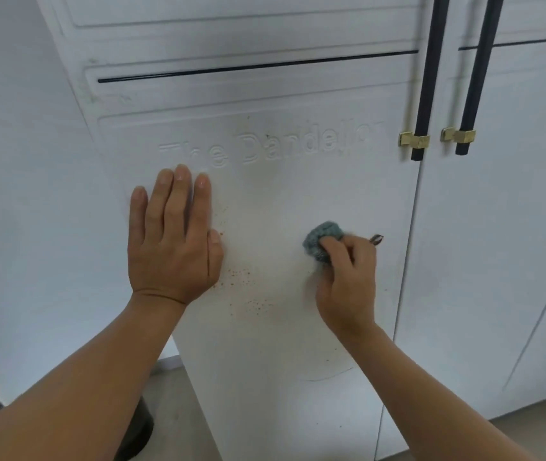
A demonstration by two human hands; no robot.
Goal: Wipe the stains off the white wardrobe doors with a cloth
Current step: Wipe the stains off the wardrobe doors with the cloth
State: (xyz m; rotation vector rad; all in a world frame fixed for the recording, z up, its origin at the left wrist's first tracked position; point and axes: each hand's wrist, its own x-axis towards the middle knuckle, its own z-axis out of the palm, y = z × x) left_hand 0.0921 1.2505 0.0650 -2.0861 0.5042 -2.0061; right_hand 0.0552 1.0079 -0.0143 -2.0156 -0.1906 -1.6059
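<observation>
Your right hand [348, 277] is curled round a bunched grey-green cloth [323, 239], pinching it between thumb and fingers and holding it against the white wardrobe door [265, 361]. A small dark scrap [377, 238] pokes out just past your knuckles; what it is cannot be told.

Between that hand and your left hand [172, 241] the door carries a scatter of orange-brown stains [241, 274]. The specks are thickest just beside the heel of your left palm and trail down below both hands. Your left hand lies flat on the same door, palm down, fingers straight and close together, thumb tucked alongside.

Just above your left fingertips runs raised white lettering [265, 148], blurred, ending in "Dandelion". Higher up, a thin black strip [258, 66] crosses the door.

Beyond your right hand, two long black handles [426, 78] [477, 78] hang down, each ending in a brass fitting [414, 140] [459, 135]; the far one belongs to the neighbouring white door [497, 227].

Out past your left hand stands a plain white wall [15, 194]. Under your left forearm you can see pale floor [172, 374] and a dark rounded object [142, 427], mostly hidden by the arm.
</observation>
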